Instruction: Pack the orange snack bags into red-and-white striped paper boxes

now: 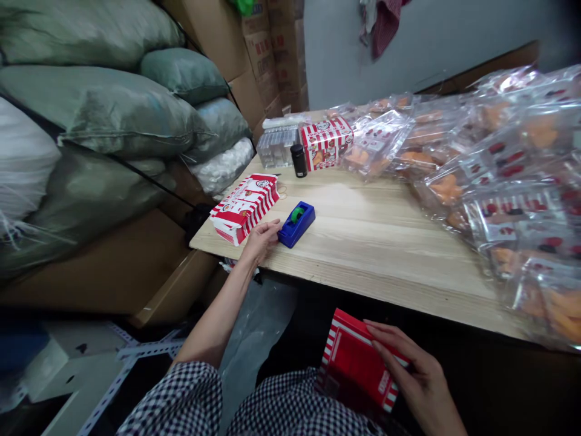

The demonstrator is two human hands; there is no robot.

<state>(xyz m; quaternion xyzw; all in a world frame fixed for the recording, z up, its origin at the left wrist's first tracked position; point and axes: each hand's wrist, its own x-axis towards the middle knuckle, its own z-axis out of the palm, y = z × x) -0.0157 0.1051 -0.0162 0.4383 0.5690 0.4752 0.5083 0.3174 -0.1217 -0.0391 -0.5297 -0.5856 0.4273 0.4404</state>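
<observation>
A blue tape dispenser (297, 225) with a green roll stands near the table's front edge. My left hand (262, 240) is at its left front end, fingers pinched together; whatever is between them is too small to make out. Over my lap, my right hand (403, 357) holds a red box (356, 363) with striped edges, fingers along its top and right side. Left of the dispenser lies a stack of red-and-white striped cartons (245, 206).
Bagged orange items (481, 175) are heaped along the table's right side. At the back stand a striped box (325, 144), a black bottle (298, 161) and clear plastic containers (276, 147). Large sacks (118, 112) are piled left of the wooden table (381, 242).
</observation>
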